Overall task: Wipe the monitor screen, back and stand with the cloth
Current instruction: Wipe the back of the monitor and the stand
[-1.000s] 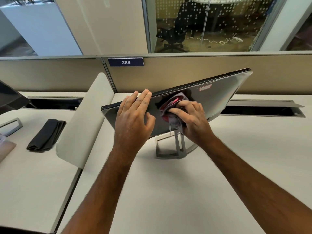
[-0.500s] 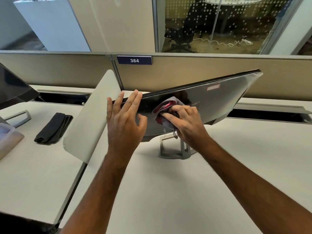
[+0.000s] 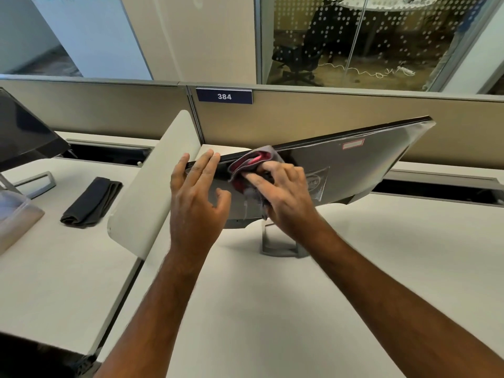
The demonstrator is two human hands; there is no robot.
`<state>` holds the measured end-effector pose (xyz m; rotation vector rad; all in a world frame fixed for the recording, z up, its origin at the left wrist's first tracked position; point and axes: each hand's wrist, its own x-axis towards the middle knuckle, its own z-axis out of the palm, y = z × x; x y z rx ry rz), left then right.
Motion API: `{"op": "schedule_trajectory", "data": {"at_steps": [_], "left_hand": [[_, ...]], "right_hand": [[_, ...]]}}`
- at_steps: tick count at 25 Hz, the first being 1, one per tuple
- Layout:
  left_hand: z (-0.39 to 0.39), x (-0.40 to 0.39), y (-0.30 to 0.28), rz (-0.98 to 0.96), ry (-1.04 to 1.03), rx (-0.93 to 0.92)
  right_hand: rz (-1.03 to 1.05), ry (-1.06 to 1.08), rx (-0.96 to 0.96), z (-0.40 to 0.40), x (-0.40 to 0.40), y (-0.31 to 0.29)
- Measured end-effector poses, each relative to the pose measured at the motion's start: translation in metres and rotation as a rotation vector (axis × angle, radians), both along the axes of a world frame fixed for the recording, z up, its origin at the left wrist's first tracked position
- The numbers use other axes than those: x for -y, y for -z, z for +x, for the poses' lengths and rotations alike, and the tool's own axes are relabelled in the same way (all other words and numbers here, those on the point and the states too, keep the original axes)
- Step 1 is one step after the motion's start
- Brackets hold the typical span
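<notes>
The monitor (image 3: 362,165) stands on the desk with its grey back towards me, tilted so its top edge slopes up to the right. Its grey stand (image 3: 281,246) shows below my right wrist. My right hand (image 3: 283,195) presses a bunched grey and red cloth (image 3: 253,165) against the upper left part of the back, near the top edge. My left hand (image 3: 196,197) lies flat on the monitor's left end, fingers over the top edge, steadying it. The screen side is hidden.
A folded dark cloth (image 3: 91,201) lies on the neighbouring desk to the left. A rounded beige divider (image 3: 158,186) stands between the desks. A second monitor (image 3: 24,135) is at far left. Partition with plate 384 (image 3: 224,96) runs behind; cable slots lie along the desk's back.
My right hand has carried the cloth up and left along the monitor's back to the top edge. The left hand has stayed on the left end.
</notes>
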<state>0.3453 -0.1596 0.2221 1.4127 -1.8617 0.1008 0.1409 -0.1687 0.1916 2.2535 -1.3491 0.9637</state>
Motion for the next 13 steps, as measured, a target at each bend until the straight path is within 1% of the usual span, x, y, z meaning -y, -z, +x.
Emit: {"op": "schedule_trajectory", "data": {"at_steps": [2, 5, 9, 13], "left_hand": [[0.008, 0.002, -0.001, 0.016, 0.042, 0.006], [0.026, 0.006, 0.0, 0.024, 0.122, -0.055], [0.025, 0.003, 0.007, 0.023, 0.139, -0.15], [0.019, 0.0, 0.012, 0.018, 0.127, -0.23]], "right_hand": [[0.044, -0.024, -0.073, 0.004, -0.002, 0.006], [0.079, -0.024, -0.135, -0.013, -0.005, 0.012], [0.042, 0.047, -0.058, -0.015, -0.005, 0.002], [0.05, -0.014, -0.054, 0.022, -0.003, -0.01]]}}
